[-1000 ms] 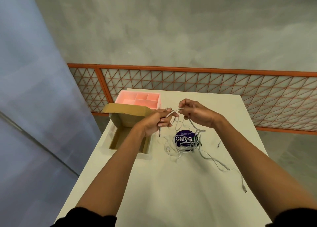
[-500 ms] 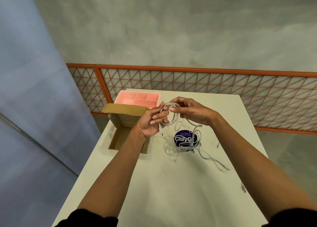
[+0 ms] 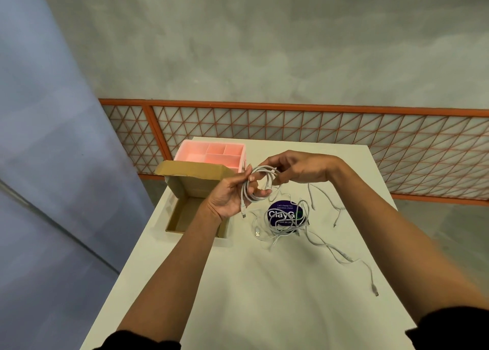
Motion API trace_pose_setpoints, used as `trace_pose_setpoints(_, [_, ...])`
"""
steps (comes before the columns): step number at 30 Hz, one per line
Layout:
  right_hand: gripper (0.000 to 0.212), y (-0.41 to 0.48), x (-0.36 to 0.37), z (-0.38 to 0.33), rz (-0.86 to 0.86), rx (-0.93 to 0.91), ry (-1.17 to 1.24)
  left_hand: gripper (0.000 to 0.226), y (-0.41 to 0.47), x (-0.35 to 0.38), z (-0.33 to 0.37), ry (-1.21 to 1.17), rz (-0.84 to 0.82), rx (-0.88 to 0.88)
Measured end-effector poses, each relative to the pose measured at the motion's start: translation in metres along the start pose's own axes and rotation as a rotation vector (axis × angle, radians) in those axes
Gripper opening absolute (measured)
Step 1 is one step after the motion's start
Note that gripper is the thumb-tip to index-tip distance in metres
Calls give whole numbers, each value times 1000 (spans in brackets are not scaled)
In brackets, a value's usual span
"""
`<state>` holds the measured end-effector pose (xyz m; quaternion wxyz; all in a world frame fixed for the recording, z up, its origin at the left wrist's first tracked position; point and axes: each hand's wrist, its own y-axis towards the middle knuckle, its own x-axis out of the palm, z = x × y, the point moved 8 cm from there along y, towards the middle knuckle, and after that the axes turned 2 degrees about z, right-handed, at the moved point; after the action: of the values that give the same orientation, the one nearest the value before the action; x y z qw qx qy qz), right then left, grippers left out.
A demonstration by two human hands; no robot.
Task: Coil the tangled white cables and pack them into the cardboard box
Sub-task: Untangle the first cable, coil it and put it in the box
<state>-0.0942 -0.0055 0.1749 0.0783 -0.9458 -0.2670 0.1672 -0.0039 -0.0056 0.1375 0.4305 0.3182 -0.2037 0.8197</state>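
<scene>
- The left hand (image 3: 227, 198) has its fingers curled round a small coil (image 3: 258, 184) of white cable, held in the air just right of the box, one plug end dangling below.
- The right hand (image 3: 299, 168) pinches the top of that coil with its fingertips.
- By my reckoning one cable is nearly wound; nothing is packed yet.
- The other white cables (image 3: 288, 225) lie tangled on the table (image 3: 264, 296), stray ends trailing right.
- The cardboard box (image 3: 193, 183) stands open at the left; its visible floor shows no cable.
- A round sticker (image 3: 279, 213) under the tangle reads "ClayG", partly covered, and "Let's keep our pantries clean".
</scene>
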Motion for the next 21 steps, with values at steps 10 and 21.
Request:
trace_pose_setpoints(10, [16,-3,-3,11,162,-49,286,36,6,-8,8,11,98,54])
trace_pose_setpoints(21, [35,0,2,23,366,35,394,39,3,-4,3,-69,225,51])
